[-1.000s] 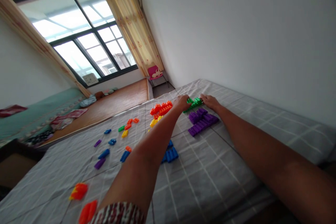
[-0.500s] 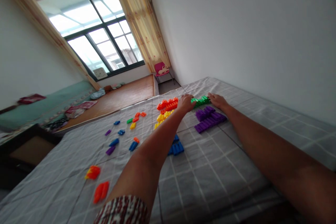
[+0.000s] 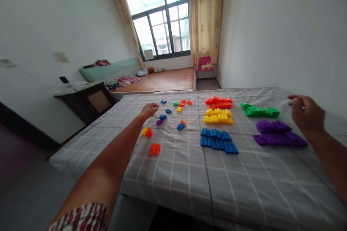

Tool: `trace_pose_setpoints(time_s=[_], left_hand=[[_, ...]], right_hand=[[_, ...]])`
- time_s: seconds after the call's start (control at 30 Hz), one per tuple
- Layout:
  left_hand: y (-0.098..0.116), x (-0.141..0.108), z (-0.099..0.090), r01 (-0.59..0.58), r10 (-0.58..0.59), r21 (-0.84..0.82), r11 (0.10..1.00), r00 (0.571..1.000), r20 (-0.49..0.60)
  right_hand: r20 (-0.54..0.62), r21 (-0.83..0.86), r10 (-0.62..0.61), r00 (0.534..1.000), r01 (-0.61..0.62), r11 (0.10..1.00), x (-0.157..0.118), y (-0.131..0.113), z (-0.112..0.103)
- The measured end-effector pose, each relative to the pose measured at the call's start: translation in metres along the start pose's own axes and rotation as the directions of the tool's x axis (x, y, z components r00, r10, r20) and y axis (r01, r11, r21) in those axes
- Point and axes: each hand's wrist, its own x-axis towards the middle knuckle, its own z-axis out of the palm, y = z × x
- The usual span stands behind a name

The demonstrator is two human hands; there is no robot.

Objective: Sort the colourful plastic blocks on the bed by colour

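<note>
My left hand (image 3: 150, 110) reaches over the loose plastic pieces on the left, its fingertips closed around a small purple block (image 3: 158, 106), mostly hidden. Just beyond lies a blue block (image 3: 163, 101); nearer are another blue block (image 3: 162, 117) and a purple one (image 3: 159, 122). My right hand (image 3: 307, 112) hovers at the right, fingers loosely bent and apart, holding nothing. Beside it are a green row of blocks (image 3: 260, 111) and a purple group (image 3: 280, 133). Orange (image 3: 219, 102), yellow (image 3: 218, 116) and blue (image 3: 219, 140) groups lie in the middle.
A grey checked sheet (image 3: 173, 177) covers the bed surface. More loose orange blocks (image 3: 155, 149) lie near its front left. A dark cabinet (image 3: 89, 99) stands to the left, and a white wall (image 3: 282, 36) rises on the right. A pink chair (image 3: 204, 62) is at the back.
My left hand has left the green row and moved left to the scattered pieces. My right hand has come off the green row, rightward. The view has turned left and levelled.
</note>
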Motion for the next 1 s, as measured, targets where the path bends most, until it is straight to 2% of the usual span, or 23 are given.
trace_pose_setpoints(time_s=[0.07,0.1,0.17,0.2,0.27,0.33,0.37,0.43,0.5,0.57,0.7,0.8,0.87,1.0], left_hand=[[-0.039,-0.011,-0.012,0.026,-0.024,-0.058,0.998,0.999,0.047],[-0.053,-0.017,-0.014,0.016,-0.008,-0.095,0.995,0.997,0.082],[-0.068,-0.026,-0.012,-0.026,0.056,-0.180,0.983,0.985,0.161],[-0.072,-0.028,-0.008,-0.053,0.098,-0.218,0.975,0.975,0.200],[-0.074,-0.030,0.000,-0.106,0.174,-0.267,0.958,0.953,0.248],[-0.075,-0.031,0.005,-0.146,0.223,-0.287,0.947,0.941,0.254],[-0.077,-0.032,0.006,-0.157,0.235,-0.297,0.942,0.940,0.249],[-0.083,-0.036,0.002,-0.163,0.253,-0.326,0.931,0.932,0.258],[-0.092,-0.044,-0.006,-0.170,0.285,-0.350,0.921,0.907,0.311],[-0.103,-0.055,-0.016,-0.176,0.313,-0.361,0.916,0.876,0.367],[-0.121,-0.078,-0.030,-0.176,0.333,-0.372,0.911,0.847,0.415],[-0.126,-0.090,-0.030,-0.189,0.341,-0.369,0.910,0.847,0.407],[-0.124,-0.094,-0.026,-0.208,0.339,-0.348,0.914,0.863,0.374],[-0.112,-0.092,-0.013,-0.233,0.317,-0.277,0.932,0.896,0.312]], right_hand=[[0.069,0.032,-0.051,0.996,0.049,0.998,-0.003,-0.048,0.005],[0.139,0.054,-0.098,0.985,0.092,0.994,-0.005,-0.076,0.011],[0.318,0.141,-0.230,0.920,0.194,0.971,-0.010,-0.133,0.030],[0.380,0.197,-0.319,0.868,0.261,0.945,-0.013,-0.162,0.042],[0.487,0.302,-0.516,0.704,0.419,0.856,-0.019,-0.216,0.072],[0.534,0.360,-0.628,0.567,0.519,0.775,-0.025,-0.262,0.108],[0.549,0.370,-0.660,0.512,0.560,0.742,-0.028,-0.282,0.127],[0.600,0.341,-0.659,0.453,0.601,0.723,-0.030,-0.316,0.166],[0.670,0.274,-0.595,0.445,0.597,0.754,-0.031,-0.343,0.203],[0.729,0.191,-0.501,0.466,0.565,0.803,-0.030,-0.362,0.234],[0.788,0.056,-0.348,0.507,0.504,0.862,-0.030,-0.379,0.276],[0.815,-0.019,-0.263,0.517,0.477,0.879,-0.032,-0.379,0.291],[0.807,-0.036,-0.258,0.532,0.479,0.877,-0.032,-0.379,0.294],[0.758,0.053,-0.333,0.560,0.456,0.888,-0.034,-0.384,0.279]])
